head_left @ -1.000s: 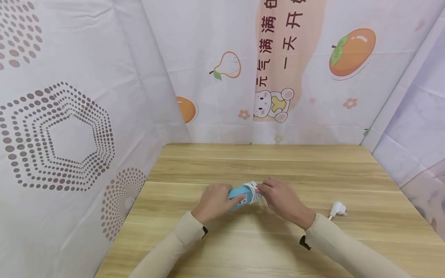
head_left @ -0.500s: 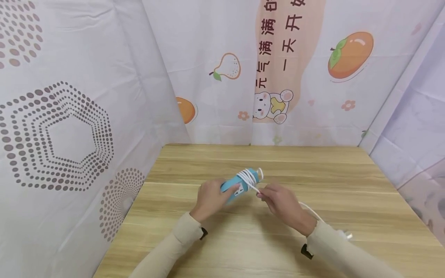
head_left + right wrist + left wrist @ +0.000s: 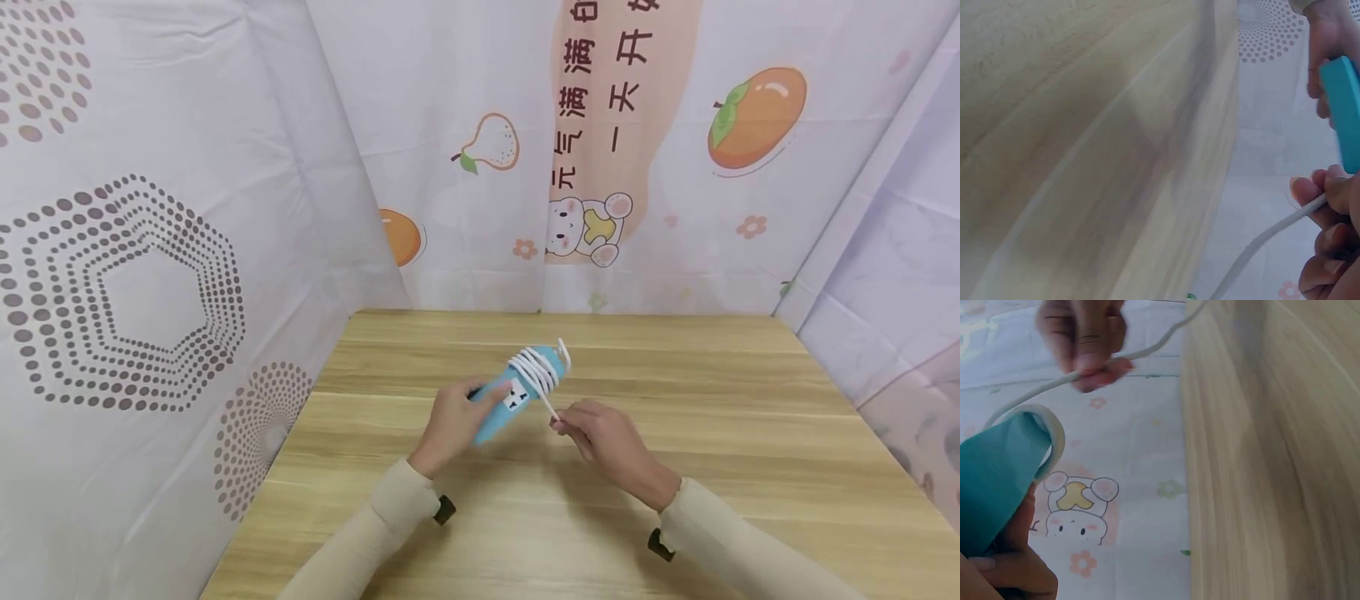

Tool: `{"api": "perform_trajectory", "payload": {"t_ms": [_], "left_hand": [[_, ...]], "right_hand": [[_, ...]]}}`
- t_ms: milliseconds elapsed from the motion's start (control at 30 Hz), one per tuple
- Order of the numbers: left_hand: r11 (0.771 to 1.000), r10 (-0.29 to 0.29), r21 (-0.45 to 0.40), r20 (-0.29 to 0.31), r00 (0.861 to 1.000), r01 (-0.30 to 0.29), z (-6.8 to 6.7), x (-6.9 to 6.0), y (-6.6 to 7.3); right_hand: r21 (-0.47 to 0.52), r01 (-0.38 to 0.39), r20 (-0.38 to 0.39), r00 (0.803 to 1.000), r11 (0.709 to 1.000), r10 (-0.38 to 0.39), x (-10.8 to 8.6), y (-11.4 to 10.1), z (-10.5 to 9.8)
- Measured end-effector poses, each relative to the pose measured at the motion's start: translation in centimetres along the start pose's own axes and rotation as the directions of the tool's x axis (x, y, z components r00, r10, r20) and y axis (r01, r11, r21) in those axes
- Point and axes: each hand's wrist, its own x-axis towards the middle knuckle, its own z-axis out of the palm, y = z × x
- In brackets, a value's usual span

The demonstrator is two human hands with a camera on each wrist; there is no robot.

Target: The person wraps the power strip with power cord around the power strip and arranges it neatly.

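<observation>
In the head view, a light blue power strip with a white socket face is held up at a slant above the table. Several turns of its white cord wrap the far end, and a small loop sticks out past it. My left hand grips the near end, thumb on top beside the socket. A short way to the right, my right hand pinches the cord between thumb and fingers. The left wrist view has the cord running taut from the strip through those fingertips. The plug is out of sight.
A wood-grain table lies beneath both hands. White printed curtains hang behind it and along both sides. Dark wrist devices show under the sleeves.
The power strip has tilted up and its wrapped end has moved away from me. My right hand has drawn the cord out from it. The white plug, earlier on the table at right, has gone from view.
</observation>
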Motion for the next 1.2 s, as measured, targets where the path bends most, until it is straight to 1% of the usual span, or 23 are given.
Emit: {"api": "perform_trajectory", "payload": {"t_ms": [67, 167, 233, 333, 467, 533, 600, 633, 700, 767, 867, 933, 1000, 1067, 1200], "left_hand": [[0.996, -0.029, -0.081, 0.017, 0.999, 0.031, -0.4, 0.1, 0.3], [0.986, -0.035, -0.159, 0.053, 0.998, 0.043, -0.9, 0.1, 0.5], [0.982, -0.021, -0.186, 0.096, 0.995, 0.039, -1.1, 0.1, 0.4], [0.974, 0.012, -0.226, 0.167, 0.986, 0.027, -1.2, 0.1, 0.2], [0.969, 0.062, -0.247, 0.240, 0.969, -0.001, -1.4, 0.1, 0.2], [0.970, 0.079, -0.244, 0.276, 0.958, -0.009, -1.6, 0.1, 0.3], [0.972, 0.100, -0.234, 0.328, 0.939, -0.021, -1.7, 0.1, 0.3], [0.974, 0.116, -0.223, 0.358, 0.927, -0.036, -1.7, 0.1, 0.4], [0.978, 0.144, -0.200, 0.422, 0.895, -0.064, -1.7, 0.0, 0.4], [0.978, 0.181, -0.182, 0.478, 0.860, -0.104, -1.6, 0.0, 0.5], [0.974, 0.222, -0.151, 0.536, 0.814, -0.167, -1.4, -0.1, 0.6], [0.971, 0.237, -0.115, 0.565, 0.790, -0.210, -1.4, -0.1, 0.6], [0.964, 0.248, -0.067, 0.588, 0.770, -0.259, -1.3, -0.1, 0.4], [0.957, 0.245, -0.027, 0.611, 0.753, -0.289, -1.1, -0.1, 0.2], [0.953, 0.211, 0.032, 0.648, 0.732, -0.303, -0.5, -0.3, 0.0]], "right_hand": [[-0.002, -0.008, 0.025, 1.000, 1.000, 0.008, -0.2, 0.1, 0.1], [-0.005, -0.022, 0.061, 0.998, 1.000, 0.022, -0.7, 0.1, 0.3], [-0.005, -0.027, 0.077, 0.997, 1.000, 0.028, -0.9, 0.2, 0.4], [-0.014, -0.018, 0.085, 0.996, 1.000, 0.019, -0.9, 0.2, 0.6], [-0.039, 0.001, 0.091, 0.996, 0.999, 0.002, -0.8, 0.5, 0.7], [-0.059, -0.006, 0.088, 0.996, 0.998, 0.011, -0.8, 0.7, 0.7], [-0.081, -0.006, 0.066, 0.998, 0.997, 0.012, -0.9, 1.0, 0.6], [-0.081, -0.011, 0.053, 0.998, 0.997, 0.015, -0.9, 1.1, 0.6], [-0.051, -0.024, 0.027, 0.999, 0.998, 0.025, -1.0, 1.2, 0.5], [-0.010, -0.016, 0.026, 1.000, 1.000, 0.016, -0.9, 1.3, 0.4], [-0.010, 0.028, 0.080, 0.996, 1.000, -0.027, -0.4, 1.3, 0.1], [-0.056, 0.066, 0.125, 0.990, 0.996, -0.058, 0.1, 1.3, -0.2], [-0.119, 0.092, 0.159, 0.985, 0.989, -0.072, 0.5, 1.3, -0.4], [-0.140, 0.078, 0.180, 0.982, 0.987, -0.052, 0.7, 1.3, -0.6], [-0.156, 0.077, 0.177, 0.983, 0.985, -0.049, 0.9, 1.1, -0.7]]}}
